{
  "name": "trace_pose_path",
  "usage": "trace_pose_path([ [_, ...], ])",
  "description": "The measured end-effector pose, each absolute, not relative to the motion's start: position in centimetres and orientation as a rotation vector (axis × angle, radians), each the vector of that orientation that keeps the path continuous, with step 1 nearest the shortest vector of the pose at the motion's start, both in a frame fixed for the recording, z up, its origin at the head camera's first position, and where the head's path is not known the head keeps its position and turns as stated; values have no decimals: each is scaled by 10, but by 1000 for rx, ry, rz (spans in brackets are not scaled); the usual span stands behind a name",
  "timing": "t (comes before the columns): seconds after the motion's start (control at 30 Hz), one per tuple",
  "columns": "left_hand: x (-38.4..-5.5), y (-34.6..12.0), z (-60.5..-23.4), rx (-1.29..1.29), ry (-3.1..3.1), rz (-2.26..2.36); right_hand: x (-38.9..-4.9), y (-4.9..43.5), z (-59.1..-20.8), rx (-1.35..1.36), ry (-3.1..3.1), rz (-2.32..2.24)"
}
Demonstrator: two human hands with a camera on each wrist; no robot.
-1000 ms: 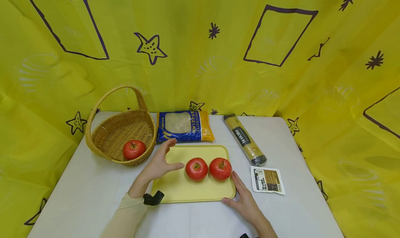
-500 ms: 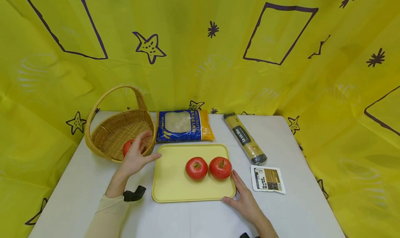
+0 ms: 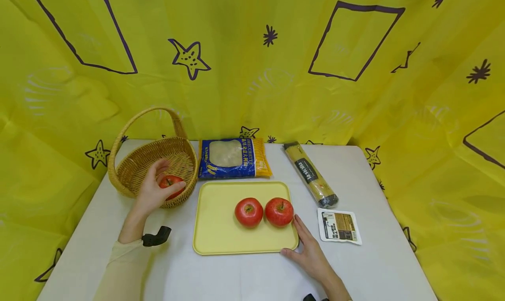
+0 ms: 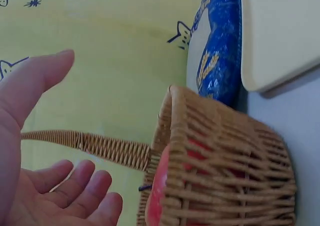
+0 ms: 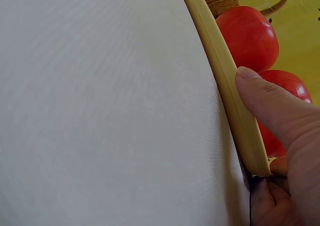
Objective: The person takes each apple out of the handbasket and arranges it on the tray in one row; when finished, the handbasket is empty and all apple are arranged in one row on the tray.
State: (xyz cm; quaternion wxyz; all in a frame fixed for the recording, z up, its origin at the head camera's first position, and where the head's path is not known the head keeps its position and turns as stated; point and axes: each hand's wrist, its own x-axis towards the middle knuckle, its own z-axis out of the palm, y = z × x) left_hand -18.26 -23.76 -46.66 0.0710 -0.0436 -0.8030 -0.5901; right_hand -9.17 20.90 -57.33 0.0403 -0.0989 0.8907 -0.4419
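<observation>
Over the wicker basket (image 3: 182, 154) at the left is my left hand (image 3: 151, 190), its thumb and fingers spread apart. A red apple (image 3: 167, 180) lies inside the basket, partly covered by that hand in the head view. The left wrist view shows a gap between the fingers and the apple (image 4: 157, 193). My right hand (image 3: 311, 255) grips the near right corner of a pale yellow tray (image 3: 217, 241), thumb on the rim and fingers round the side. On the tray sit two red apples, one near the middle (image 3: 248, 213) and one at the right (image 3: 279, 212).
Behind the tray lies a blue and yellow pasta bag (image 3: 232, 158). To its right are a long pack of spaghetti (image 3: 309, 173) and a small white flat package (image 3: 339, 226). A yellow curtain (image 3: 244, 51) hangs at the table's back edge.
My left hand has moved left from above the tray to the basket, over the apple there. The right hand stays at the tray's corner.
</observation>
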Motion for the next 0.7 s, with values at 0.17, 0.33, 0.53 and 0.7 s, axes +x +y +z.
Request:
trace_pose_path([
  [0.17, -187, -250, -473, -19, -2548, -1579, -91, 209, -573, -303, 2726, -1359],
  [0.33, -189, -256, -473, 60, -2667, -1446, -92, 209, -574, -302, 2739, -1353],
  [0.53, -193, -260, -474, 102, -2770, -1362, -92, 208, -574, -323, 2763, -1355],
  [0.7, -197, -260, -476, 111, -2829, -1359, -91, 208, -574, -332, 2788, -1329],
])
